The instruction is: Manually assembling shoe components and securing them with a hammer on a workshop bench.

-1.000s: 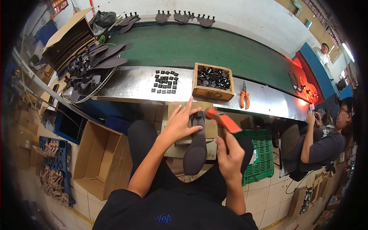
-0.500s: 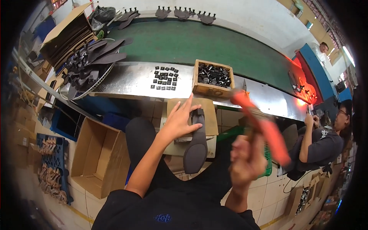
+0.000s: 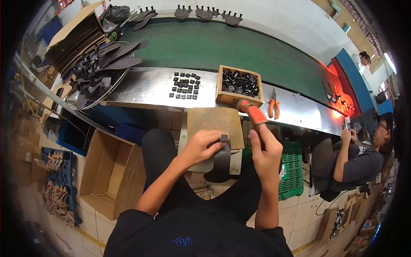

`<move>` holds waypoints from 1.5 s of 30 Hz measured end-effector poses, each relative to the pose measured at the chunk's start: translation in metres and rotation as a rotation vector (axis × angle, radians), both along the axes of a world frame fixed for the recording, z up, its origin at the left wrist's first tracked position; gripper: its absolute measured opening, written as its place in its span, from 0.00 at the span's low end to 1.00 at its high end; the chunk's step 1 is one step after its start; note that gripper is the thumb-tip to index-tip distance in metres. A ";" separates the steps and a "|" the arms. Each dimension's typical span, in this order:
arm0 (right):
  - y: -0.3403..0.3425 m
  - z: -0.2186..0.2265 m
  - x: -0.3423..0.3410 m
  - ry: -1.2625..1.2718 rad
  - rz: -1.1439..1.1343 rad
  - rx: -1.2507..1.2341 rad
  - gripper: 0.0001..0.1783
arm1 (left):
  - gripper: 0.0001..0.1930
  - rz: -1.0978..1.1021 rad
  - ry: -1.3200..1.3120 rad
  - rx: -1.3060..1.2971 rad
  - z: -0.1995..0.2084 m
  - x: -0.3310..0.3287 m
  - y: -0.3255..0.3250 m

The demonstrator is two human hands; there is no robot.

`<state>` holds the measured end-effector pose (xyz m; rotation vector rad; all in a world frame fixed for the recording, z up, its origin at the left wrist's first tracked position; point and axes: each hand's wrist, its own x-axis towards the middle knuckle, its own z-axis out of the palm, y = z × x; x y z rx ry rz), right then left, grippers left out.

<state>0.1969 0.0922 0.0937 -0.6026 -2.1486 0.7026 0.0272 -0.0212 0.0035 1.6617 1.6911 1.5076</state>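
My left hand [image 3: 199, 147] is closed around the upper end of a dark shoe sole [image 3: 218, 165], whose rounded end hangs toward me between my knees. A small black heel block [image 3: 224, 138] sits at that upper end, by my fingertips. Below the hand lies a tan board [image 3: 214, 122] on a stand. My right hand [image 3: 267, 156] is wrapped round a hammer [image 3: 255, 115] with an orange-red part, held up to the right of the board and apart from the sole. Its far end is slightly blurred.
On the metal ledge are rows of small black pieces [image 3: 185, 85], a wooden box [image 3: 237, 103] of black parts and orange-handled pliers [image 3: 274, 107]. A basket [image 3: 115, 95] of soles stands left, beside a green belt [image 3: 192, 49]. A cardboard box [image 3: 96, 197], green crate [image 3: 292, 171] and co-worker [image 3: 359, 158] flank me.
My left hand has drawn the sole toward me and tilted it, its fingers now curled instead of spread. The hammer has swung up and away, uncovering the pliers.
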 end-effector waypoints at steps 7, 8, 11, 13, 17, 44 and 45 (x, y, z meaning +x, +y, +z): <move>0.014 -0.060 -0.016 -0.503 0.174 0.408 0.26 | 0.10 -0.206 -0.477 -0.216 0.077 0.037 -0.073; 0.014 -0.066 -0.017 -0.562 0.217 0.461 0.26 | 0.10 -0.196 -0.483 -0.226 0.081 0.039 -0.078; 0.007 -0.035 -0.013 -0.437 0.299 0.399 0.22 | 0.11 -0.167 -0.555 -0.241 0.085 0.045 -0.087; -0.004 -0.011 -0.006 -0.281 0.476 -0.067 0.16 | 0.11 -0.181 -0.563 -0.253 0.085 0.046 -0.090; -0.016 -0.013 0.017 0.010 0.913 -0.775 0.20 | 0.11 -0.292 -0.631 -0.403 0.092 0.047 -0.090; -0.052 -0.041 0.033 0.303 0.402 -1.035 0.28 | 0.18 -0.358 -1.018 -0.300 0.065 0.051 -0.076; -0.040 -0.041 0.043 0.273 0.386 -1.005 0.27 | 0.17 -0.258 -0.956 -0.257 0.063 0.035 -0.079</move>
